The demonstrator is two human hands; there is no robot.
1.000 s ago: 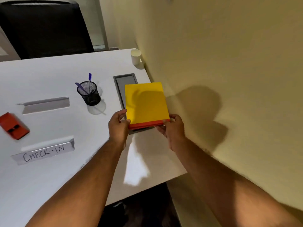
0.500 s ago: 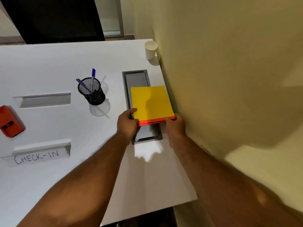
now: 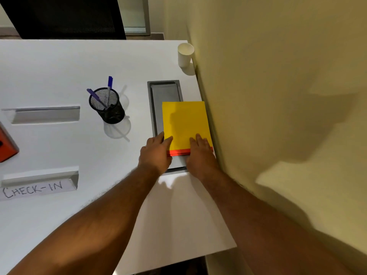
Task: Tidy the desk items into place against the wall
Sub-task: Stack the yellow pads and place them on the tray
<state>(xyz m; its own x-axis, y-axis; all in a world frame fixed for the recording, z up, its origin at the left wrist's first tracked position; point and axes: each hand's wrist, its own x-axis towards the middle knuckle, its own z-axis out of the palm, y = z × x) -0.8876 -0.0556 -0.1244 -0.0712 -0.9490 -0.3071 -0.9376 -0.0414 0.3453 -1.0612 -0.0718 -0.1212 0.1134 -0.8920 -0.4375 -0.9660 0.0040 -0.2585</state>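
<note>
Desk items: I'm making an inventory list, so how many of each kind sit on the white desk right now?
Paper stack: 1
Paper cup: 1
Mesh pen holder: 1
Pens in it: 2
Sign holders: 2
Red object at the left edge: 1
Total: 8

A: Any writing to read here?

B: Just one: "CHECK-IN", handwritten in dark capitals on the white paper strip in the clear plastic sign holder (image 3: 39, 184) at the near left of the white counter (image 3: 59, 62).

A: And the other clear sign holder (image 3: 44, 114) behind it?

B: No text can be made out on it.
</note>
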